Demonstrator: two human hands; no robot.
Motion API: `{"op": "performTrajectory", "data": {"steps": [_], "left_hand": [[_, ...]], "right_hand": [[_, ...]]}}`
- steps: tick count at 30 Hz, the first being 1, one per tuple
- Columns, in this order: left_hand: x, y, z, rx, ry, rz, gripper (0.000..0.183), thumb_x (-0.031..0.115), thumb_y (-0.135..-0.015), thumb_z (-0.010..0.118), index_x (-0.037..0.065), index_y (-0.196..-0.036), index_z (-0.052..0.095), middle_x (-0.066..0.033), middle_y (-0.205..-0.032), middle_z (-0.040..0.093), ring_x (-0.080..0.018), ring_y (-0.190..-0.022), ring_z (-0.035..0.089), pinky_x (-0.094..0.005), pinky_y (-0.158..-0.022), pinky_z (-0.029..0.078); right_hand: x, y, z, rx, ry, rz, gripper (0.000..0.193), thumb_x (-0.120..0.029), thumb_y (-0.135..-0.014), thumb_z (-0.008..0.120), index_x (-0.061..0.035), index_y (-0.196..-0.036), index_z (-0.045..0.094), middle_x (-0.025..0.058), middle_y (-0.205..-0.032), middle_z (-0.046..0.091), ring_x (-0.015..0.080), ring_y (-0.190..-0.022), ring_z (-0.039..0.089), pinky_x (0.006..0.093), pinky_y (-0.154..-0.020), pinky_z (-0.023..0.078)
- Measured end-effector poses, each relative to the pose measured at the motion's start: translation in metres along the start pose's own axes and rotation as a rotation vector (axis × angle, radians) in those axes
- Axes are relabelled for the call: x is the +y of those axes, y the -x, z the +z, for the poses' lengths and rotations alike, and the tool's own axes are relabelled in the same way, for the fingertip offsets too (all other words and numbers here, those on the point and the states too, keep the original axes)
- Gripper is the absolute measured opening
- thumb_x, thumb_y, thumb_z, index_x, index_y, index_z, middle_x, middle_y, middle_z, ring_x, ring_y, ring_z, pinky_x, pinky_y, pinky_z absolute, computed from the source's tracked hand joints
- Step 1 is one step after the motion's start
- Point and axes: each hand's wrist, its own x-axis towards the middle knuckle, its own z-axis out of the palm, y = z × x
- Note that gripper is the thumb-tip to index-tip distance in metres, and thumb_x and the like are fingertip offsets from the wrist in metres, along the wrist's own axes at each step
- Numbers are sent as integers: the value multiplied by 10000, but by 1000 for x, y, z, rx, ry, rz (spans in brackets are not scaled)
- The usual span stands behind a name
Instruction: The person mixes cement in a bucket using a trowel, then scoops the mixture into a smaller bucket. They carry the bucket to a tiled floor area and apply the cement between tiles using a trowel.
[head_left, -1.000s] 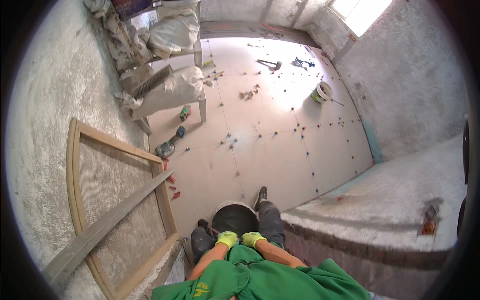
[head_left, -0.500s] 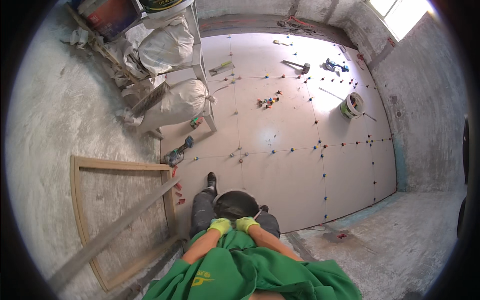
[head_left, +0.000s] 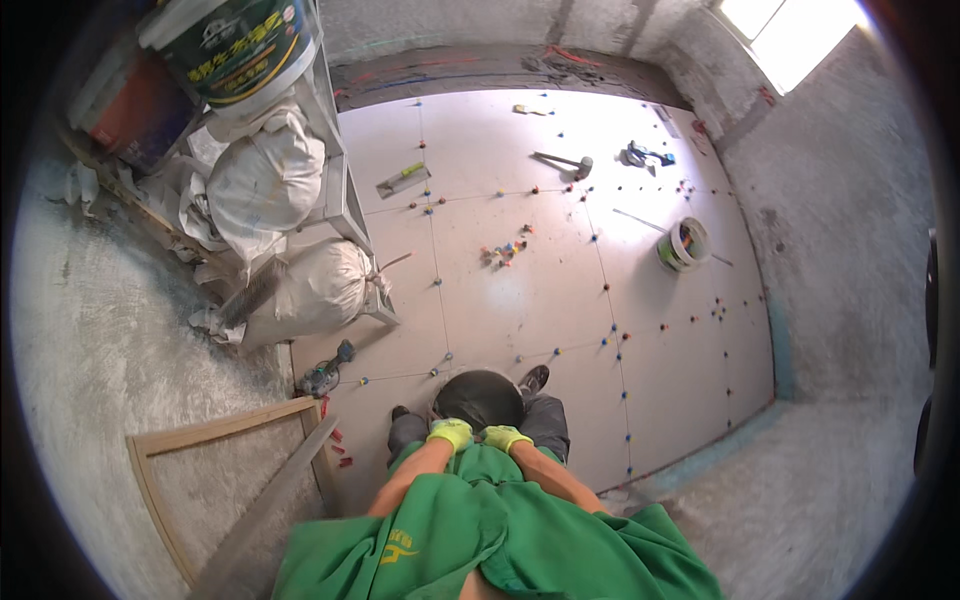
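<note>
Both my hands wear yellow-green work gloves and are closed at the near side of a round black bucket, held in front of my body. My left hand is at its near left edge and my right hand at its near right. The fingertips are partly hidden. Inside the bucket it looks dark; I cannot make out the contents. My shoes show on either side of it, the right one farther forward, on large pale floor tiles.
Coloured tile-levelling caps line the joints. A trowel, a mallet, a blue power tool and a white bucket stand or lie ahead. At left are a grinder, a framed mesh screen, and a rack with sacks.
I have stepped forward with the bucket, my right foot now ahead instead of my left. The rack and grinder sit farther left in view. Both hands keep their hold.
</note>
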Motion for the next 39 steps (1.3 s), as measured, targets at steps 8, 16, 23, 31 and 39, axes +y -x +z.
{"op": "performTrajectory", "data": {"steps": [8,16,23,31,39], "left_hand": [[92,-40,-107,69,-183,-79,431,460,-893,494,126,-1081,691,-102,-1153,643,-262,-1094,595,-441,-884,399],[68,-143,-250,-52,-198,193,458,487,-881,505,145,-1142,663,-91,-1217,616,-263,-1140,573,-454,-936,404],[41,-169,-351,-25,-72,230,350,344,-870,542,111,-1089,685,-112,-1134,652,-296,-1069,610,-443,-879,470],[75,-233,-444,68,-85,46,346,349,-871,508,173,-1113,684,-52,-1193,635,-254,-1117,590,-572,-936,390],[112,-248,-535,262,125,-125,303,278,-816,530,109,-983,718,-119,-1037,680,-266,-1005,633,-426,-863,412]], "right_hand": [[71,-7,-110,37,-106,-27,438,-409,-910,436,-98,-1136,646,192,-1151,614,331,-1113,574,424,-938,438],[107,-82,-230,41,-189,89,449,-472,-882,475,-148,-1143,645,180,-1126,628,324,-1088,591,437,-922,445],[71,-99,-343,-3,-31,291,442,-483,-865,497,-164,-1120,666,169,-1074,651,310,-1055,611,409,-888,471],[138,-157,-461,92,14,-39,336,-349,-842,529,-152,-1068,680,177,-1047,651,324,-1006,621,422,-875,473],[156,-174,-585,83,58,-186,329,-363,-865,513,-112,-959,704,182,-939,670,339,-930,634,426,-831,470]]}}
